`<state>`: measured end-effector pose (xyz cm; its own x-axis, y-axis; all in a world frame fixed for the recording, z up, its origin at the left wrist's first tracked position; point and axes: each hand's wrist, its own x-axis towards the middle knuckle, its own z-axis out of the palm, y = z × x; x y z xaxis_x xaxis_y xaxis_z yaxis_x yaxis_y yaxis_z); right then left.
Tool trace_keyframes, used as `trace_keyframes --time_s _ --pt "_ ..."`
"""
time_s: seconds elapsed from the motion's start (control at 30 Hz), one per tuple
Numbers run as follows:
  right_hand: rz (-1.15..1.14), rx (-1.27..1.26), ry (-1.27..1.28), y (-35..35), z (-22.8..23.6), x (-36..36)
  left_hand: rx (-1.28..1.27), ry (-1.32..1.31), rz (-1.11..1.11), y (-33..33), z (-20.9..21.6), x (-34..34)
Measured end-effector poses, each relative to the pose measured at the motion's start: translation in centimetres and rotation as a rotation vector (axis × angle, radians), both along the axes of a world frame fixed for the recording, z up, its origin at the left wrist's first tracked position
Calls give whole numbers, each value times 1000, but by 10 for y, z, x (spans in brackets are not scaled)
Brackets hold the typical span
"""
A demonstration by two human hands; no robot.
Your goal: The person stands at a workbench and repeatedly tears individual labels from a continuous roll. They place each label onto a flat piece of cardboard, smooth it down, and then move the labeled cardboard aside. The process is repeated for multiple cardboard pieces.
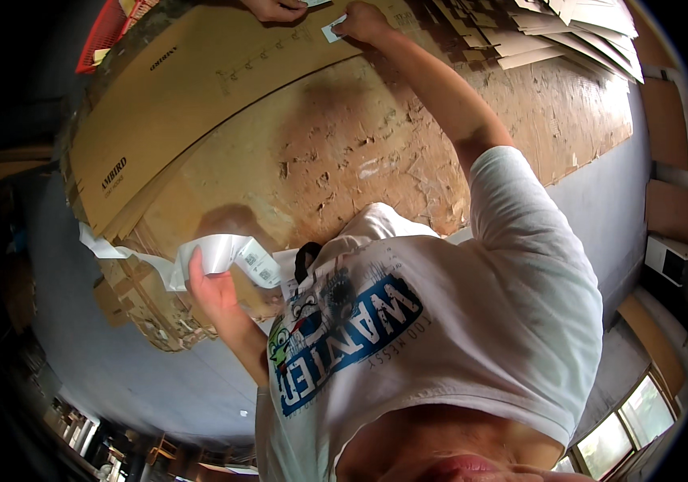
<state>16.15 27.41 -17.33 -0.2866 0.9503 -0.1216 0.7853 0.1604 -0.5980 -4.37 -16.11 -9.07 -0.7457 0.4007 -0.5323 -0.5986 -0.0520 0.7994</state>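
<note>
At the table's near left, my left hand is closed on a curling strip of white printed labels. One end of the strip bends toward my shirt, while backing paper trails off to the left. My right arm is stretched far forward across the table. My right hand pinches a small white label over the far edge of a flat brown cardboard sheet. I cannot tell whether that label touches the cardboard. Dark printing marks the sheet, which lies on top of a stack.
Another person's hand is at the top edge, beside a second white label. Stacked cardboard pieces lie at the far right. A red plastic basket stands at the far left. The worn wooden tabletop has a scuffed, peeling surface.
</note>
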Motion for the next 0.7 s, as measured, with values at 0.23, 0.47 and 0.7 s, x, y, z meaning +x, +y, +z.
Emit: trace_keyframes --time_s 0.23,0.47,0.7 --pt "-38 -69 57 -15 12 1 -13 -11 4 -2 -3 -5" --pt "-160 102 -204 -4 4 19 -35 2 26 1 1 2" --pt "117 813 118 -56 -32 26 89 97 -44 2 18 13"
